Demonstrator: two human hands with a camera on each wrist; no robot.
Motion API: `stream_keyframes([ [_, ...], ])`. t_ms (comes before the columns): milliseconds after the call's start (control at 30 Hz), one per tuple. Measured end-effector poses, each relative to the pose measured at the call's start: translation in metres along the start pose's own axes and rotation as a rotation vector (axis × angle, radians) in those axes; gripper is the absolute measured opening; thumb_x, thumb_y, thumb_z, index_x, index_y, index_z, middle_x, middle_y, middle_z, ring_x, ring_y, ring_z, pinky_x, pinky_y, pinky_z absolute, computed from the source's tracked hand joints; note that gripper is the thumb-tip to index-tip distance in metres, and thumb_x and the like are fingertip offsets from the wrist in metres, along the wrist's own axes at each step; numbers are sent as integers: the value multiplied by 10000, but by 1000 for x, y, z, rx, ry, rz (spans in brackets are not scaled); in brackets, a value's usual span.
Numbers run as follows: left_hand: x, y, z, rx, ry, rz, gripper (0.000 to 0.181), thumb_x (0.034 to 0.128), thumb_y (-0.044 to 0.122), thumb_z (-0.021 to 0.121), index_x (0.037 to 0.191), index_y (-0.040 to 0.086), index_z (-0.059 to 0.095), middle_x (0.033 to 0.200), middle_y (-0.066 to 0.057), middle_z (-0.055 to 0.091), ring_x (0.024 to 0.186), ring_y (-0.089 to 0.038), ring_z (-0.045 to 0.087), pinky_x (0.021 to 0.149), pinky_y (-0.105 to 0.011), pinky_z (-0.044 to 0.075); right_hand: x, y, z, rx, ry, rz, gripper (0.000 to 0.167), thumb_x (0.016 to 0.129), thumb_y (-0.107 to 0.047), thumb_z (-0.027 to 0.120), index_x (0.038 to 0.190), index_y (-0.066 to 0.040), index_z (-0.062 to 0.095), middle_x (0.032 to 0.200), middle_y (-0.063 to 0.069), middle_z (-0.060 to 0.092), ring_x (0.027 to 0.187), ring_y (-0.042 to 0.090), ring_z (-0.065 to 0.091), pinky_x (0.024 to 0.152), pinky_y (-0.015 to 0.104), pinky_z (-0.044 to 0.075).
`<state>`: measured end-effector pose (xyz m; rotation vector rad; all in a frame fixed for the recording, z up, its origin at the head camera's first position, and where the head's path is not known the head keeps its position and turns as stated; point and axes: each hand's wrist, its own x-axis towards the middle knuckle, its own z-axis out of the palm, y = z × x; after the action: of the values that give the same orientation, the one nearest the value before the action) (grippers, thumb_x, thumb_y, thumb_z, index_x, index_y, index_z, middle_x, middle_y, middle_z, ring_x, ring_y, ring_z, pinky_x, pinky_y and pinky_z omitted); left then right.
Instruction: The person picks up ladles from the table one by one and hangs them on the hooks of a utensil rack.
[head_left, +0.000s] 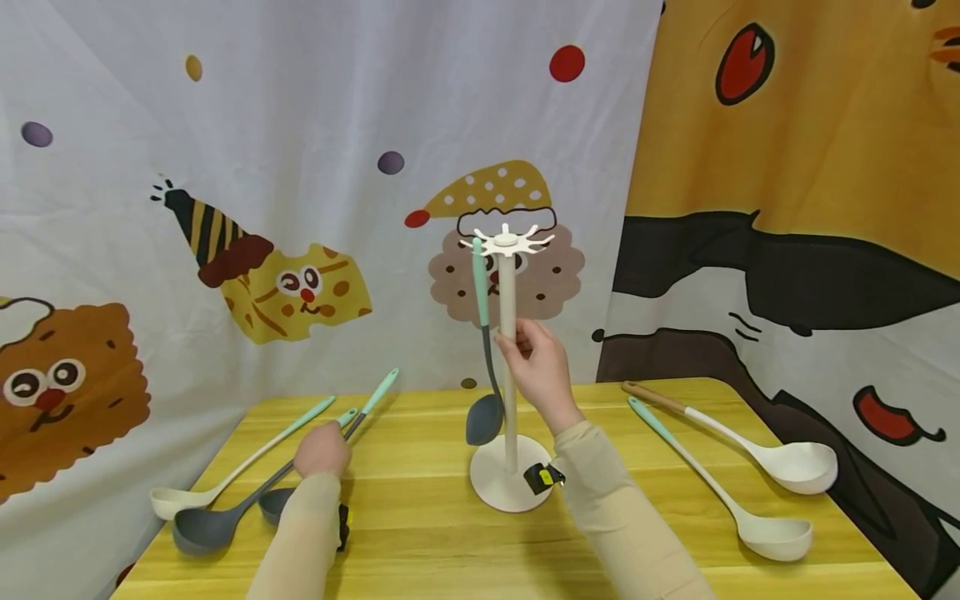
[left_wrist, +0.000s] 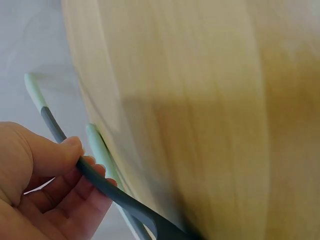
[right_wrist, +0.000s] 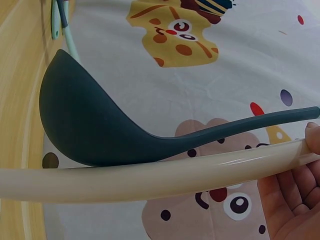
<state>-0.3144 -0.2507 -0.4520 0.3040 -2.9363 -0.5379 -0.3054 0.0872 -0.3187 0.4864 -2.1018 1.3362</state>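
My left hand (head_left: 322,450) pinches the dark grey stem of a ladle (left_wrist: 95,177) with a mint handle end, between thumb and fingers. That ladle is tilted, its handle pointing up and away; its bowl (head_left: 276,504) is partly hidden by my sleeve. My right hand (head_left: 536,367) holds the pole of a cream utensil stand (head_left: 511,417), thumb on one side and fingers on the other. From a hook on the stand's left side hangs another dark grey ladle (head_left: 485,419) with a mint handle. Its bowl lies against or very near the pole in the right wrist view.
On the left of the wooden table (head_left: 420,542) lie a cream ladle (head_left: 180,502) and a dark grey ladle (head_left: 206,531). On the right lie a white ladle (head_left: 798,468) with a brown handle and a cream ladle (head_left: 776,537). A printed curtain (head_left: 337,192) hangs behind.
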Motion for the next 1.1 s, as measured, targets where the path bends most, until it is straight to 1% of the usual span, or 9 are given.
stream_keyframes([
  [133,-1,7,-2,-16,14,24,232,926,-25,529,1121,-57,649,1001,-274,655,887,-456,639,665,-560,540,0,0,0,-3,3,-3,162,953,-139,679,1070,-27,678,912,92,604,798,230,595,711,364,533],
  [300,0,15,-1,-31,32,39,202,923,-21,532,1075,-43,663,952,-245,669,861,-438,642,657,-552,536,0,1,0,-7,6,-6,162,953,-141,680,1071,-30,681,912,90,608,796,227,598,709,362,533],
  [433,0,21,1,-47,51,43,201,914,-18,555,1072,-26,679,970,-228,677,879,-425,642,691,-544,534,0,2,1,-4,8,-10,160,952,-142,681,1068,-32,682,910,89,609,793,225,598,707,362,531],
  [567,-1,28,2,-72,53,51,194,906,1,612,1089,-27,670,971,-206,680,879,-404,642,702,-532,533,0,1,0,-1,9,-10,155,952,-144,681,1062,-36,682,905,86,606,788,223,594,704,359,528],
  [667,-3,33,2,-99,56,63,174,904,16,651,1071,-32,666,934,-189,680,846,-388,644,689,-525,533,0,2,0,-2,9,-10,151,952,-144,681,1059,-37,682,902,84,604,784,221,592,701,357,527],
  [800,-4,40,3,-121,77,90,125,909,28,667,1020,-29,670,890,-173,676,807,-370,644,680,-516,533,0,2,0,-3,8,-13,152,952,-143,681,1059,-35,683,898,84,605,781,219,591,697,356,526],
  [1000,-6,50,2,-160,103,115,72,915,33,667,967,-17,668,839,-146,660,756,-332,629,661,-495,524,0,2,1,-5,5,-8,176,956,-145,676,1067,-9,678,895,86,601,779,224,586,697,360,524],
  [1100,-5,54,2,-186,118,124,69,921,39,664,960,-18,672,827,-139,656,749,-320,622,670,-492,519,0,1,0,-5,5,-3,174,956,-150,677,1065,-15,678,898,84,601,783,225,587,701,361,523],
])
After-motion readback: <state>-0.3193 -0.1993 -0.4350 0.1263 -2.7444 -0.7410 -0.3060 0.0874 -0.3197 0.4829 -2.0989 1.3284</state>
